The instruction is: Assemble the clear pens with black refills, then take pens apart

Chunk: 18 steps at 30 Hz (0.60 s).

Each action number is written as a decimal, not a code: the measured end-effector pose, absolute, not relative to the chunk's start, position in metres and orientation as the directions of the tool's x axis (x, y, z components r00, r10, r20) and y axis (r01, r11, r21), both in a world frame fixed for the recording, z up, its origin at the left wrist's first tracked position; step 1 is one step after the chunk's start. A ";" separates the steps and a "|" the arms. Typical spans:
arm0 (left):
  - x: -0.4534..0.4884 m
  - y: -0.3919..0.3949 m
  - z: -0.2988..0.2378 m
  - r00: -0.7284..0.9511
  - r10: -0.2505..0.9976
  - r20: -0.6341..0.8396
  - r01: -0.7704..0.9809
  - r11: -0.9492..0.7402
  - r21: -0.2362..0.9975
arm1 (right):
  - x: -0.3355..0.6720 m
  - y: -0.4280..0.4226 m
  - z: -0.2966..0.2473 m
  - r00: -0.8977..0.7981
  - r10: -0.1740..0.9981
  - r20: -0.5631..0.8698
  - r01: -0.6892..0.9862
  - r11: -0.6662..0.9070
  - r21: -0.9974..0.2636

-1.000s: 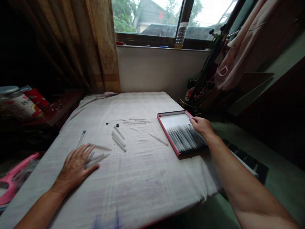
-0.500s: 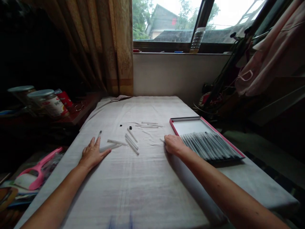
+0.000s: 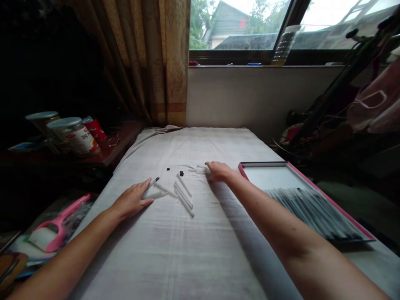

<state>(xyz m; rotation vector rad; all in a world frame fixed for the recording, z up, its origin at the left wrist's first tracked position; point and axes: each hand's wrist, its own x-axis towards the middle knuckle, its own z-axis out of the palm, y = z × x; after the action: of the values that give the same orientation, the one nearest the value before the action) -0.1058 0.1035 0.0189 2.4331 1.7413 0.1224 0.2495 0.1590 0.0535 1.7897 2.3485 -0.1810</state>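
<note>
Several slim translucent tubes (image 3: pixel 183 199), pen-like in shape, lie loosely in the middle of the white tablecloth. My left hand (image 3: pixel 133 200) rests low on the cloth, left of them, fingers closed round a black-tipped tube (image 3: pixel 153 182) that pokes out past the fingers. Another tube (image 3: pixel 156 195) extends from beside its thumb. Farther back, my right hand (image 3: pixel 218 171) has its fingertips pinched at the end of a pale tube (image 3: pixel 200 166), with more tubes (image 3: pixel 196 171) lying alongside; its palm side is hidden. Small black pieces (image 3: pixel 181 173) sit between the hands.
On the right, a shallow box (image 3: pixel 268 171) with a red rim holds a row of many grey tubes (image 3: pixel 312 210). Jars (image 3: pixel 75 137) stand on a dark red side table (image 3: pixel 115 154) at left. A pink-handled item (image 3: pixel 59 225) lies below the cloth's left edge.
My right hand has moved away from beside the box, farther back to the rear tubes. My left hand has drawn its fingers together round the black-tipped tube, which now tilts right. The view has shifted left.
</note>
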 end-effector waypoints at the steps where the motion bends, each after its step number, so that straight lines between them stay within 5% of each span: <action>1: -0.103 0.108 0.022 0.345 0.937 -0.054 0.928 -0.332 0.168 | 0.246 0.161 0.053 -0.247 0.941 -0.230 0.965 0.260 0.027; 6: -0.080 0.129 0.043 0.406 0.888 -0.213 0.913 -0.390 0.116 | 0.230 0.173 0.049 -0.195 0.930 -0.313 0.973 0.223 0.057; 18: -0.059 0.113 0.041 0.292 0.943 -0.162 0.954 -0.300 -0.028 | 0.228 0.149 0.039 -0.153 0.971 -0.182 0.984 0.132 -0.122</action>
<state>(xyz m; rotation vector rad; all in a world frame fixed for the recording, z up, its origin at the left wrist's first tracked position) -0.0592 0.1128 0.0413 2.4641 1.8128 -0.2270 0.2283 0.1490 0.0388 2.0048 2.3190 -0.3282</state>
